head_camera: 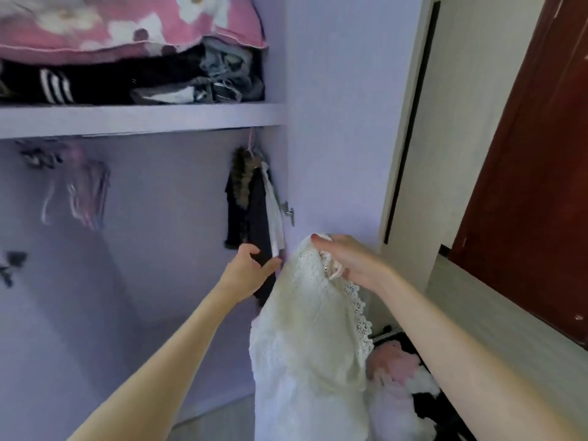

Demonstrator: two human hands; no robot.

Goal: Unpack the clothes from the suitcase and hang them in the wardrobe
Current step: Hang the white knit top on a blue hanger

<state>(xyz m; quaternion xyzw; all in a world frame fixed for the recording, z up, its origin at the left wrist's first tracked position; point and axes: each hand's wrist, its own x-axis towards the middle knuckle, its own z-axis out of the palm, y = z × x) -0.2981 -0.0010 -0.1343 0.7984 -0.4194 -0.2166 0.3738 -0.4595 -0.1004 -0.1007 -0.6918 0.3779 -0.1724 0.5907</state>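
White lace garment (pixel 305 329): hanging lengthwise from right hand (pixel 353 262), fingers pinching its top. Left hand (pixel 246 270), fingers spread, empty, nearer the dark hung clothes (pixel 246 211) at wardrobe's right wall.

Two bare, sleeveless forearms (pixel 165 354).

pink floral pillow (pixel 127 23) on top shelf | dark red door (pixel 534 186) at right | pale floor (pixel 496 316)
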